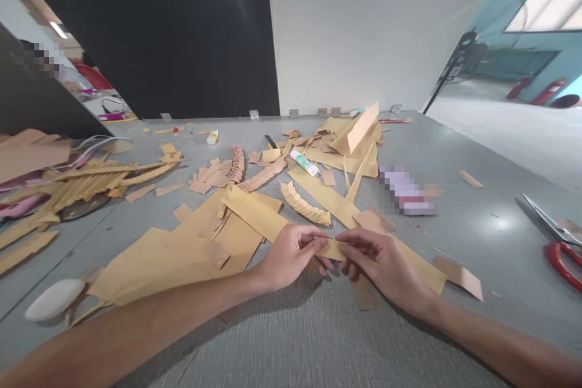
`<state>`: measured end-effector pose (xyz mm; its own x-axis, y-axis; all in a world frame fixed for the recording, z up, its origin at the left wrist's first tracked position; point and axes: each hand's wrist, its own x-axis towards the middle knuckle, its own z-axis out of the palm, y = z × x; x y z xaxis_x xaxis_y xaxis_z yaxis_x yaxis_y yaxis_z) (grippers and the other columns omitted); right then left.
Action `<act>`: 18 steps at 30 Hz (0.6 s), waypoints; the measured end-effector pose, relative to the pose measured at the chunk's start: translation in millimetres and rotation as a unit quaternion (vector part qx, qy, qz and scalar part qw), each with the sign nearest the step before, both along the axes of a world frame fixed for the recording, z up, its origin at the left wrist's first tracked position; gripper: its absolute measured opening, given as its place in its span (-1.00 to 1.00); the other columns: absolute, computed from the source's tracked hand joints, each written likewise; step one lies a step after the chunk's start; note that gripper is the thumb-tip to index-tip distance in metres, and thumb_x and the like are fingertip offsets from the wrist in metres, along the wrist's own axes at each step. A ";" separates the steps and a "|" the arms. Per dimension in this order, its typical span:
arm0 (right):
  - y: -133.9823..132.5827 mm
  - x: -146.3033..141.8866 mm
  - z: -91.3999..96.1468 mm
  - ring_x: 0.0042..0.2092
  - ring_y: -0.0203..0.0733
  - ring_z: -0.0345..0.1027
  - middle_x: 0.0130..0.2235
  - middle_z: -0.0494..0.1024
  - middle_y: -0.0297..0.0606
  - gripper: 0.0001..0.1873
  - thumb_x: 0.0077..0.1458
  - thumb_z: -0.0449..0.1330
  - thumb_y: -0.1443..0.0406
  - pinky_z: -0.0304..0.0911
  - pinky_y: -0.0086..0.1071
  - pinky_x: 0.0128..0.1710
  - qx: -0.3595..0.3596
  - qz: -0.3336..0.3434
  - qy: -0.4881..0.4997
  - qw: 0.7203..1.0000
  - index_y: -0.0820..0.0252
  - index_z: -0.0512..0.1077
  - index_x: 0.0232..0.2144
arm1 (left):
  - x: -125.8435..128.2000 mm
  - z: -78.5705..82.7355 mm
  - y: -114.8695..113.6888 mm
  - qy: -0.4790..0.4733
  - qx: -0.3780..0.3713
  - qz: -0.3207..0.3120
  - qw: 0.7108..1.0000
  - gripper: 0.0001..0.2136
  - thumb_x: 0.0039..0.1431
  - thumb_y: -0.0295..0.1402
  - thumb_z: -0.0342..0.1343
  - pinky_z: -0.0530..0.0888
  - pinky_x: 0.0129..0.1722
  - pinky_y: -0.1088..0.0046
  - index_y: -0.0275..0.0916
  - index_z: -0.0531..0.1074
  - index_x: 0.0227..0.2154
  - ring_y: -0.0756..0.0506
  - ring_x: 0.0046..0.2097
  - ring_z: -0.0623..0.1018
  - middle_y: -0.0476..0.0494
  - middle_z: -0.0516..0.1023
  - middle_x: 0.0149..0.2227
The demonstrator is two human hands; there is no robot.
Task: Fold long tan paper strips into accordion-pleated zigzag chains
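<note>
On a grey table (295, 345) strewn with brown offcuts, left hand (291, 254) and right hand (384, 264) pinch one paper strip (331, 249).

Behind it stand a black panel (159, 30) and a white wall (364, 24); a glue stick (304, 162) lies among scraps further back, red-handled scissors (547, 219) at the right edge. Both hands meet low over the near surface, fingers curled close together, each thumb and fingertips gripping one end of the strip, held level beside a larger brown sheet (150, 267).
</note>
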<state>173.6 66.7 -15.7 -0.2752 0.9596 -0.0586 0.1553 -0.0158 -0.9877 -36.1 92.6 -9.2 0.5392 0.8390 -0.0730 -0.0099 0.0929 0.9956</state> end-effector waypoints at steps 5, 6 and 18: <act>-0.1 0.6 1.0 -0.47 -0.29 0.44 -0.46 0.58 -0.31 -0.67 0.29 0.20 0.07 0.39 -0.40 -0.41 0.010 -0.009 -0.013 1.000 0.20 0.53 -0.12 | -0.7 -0.1 -0.3 0.003 0.008 -0.001 1.000 -0.59 0.29 -0.08 0.15 0.62 -0.35 0.31 -0.35 0.54 -0.03 -0.18 -0.36 0.68 -0.27 0.67 -0.32; 0.0 0.7 0.8 -0.47 -0.28 0.44 -0.46 0.57 -0.32 -0.68 0.29 0.20 0.07 0.39 -0.40 -0.41 0.013 -0.011 -0.015 1.000 0.20 0.53 -0.12 | -0.7 -0.1 -0.4 0.004 0.010 0.000 1.000 -0.58 0.29 -0.08 0.15 0.62 -0.36 0.31 -0.35 0.54 -0.03 -0.18 -0.35 0.68 -0.27 0.66 -0.32; -2.6 -0.4 5.5 -0.38 -0.24 0.39 -0.39 0.54 -0.32 -0.74 0.27 0.21 0.08 0.30 -0.40 -0.39 0.092 0.035 -0.095 0.991 0.14 0.51 -0.28 | -0.2 0.6 -11.5 0.067 0.062 -0.007 0.996 -0.62 0.33 -0.06 0.08 0.51 -0.52 0.50 -0.34 0.53 -0.19 -0.06 -0.50 0.59 -0.23 0.64 -0.42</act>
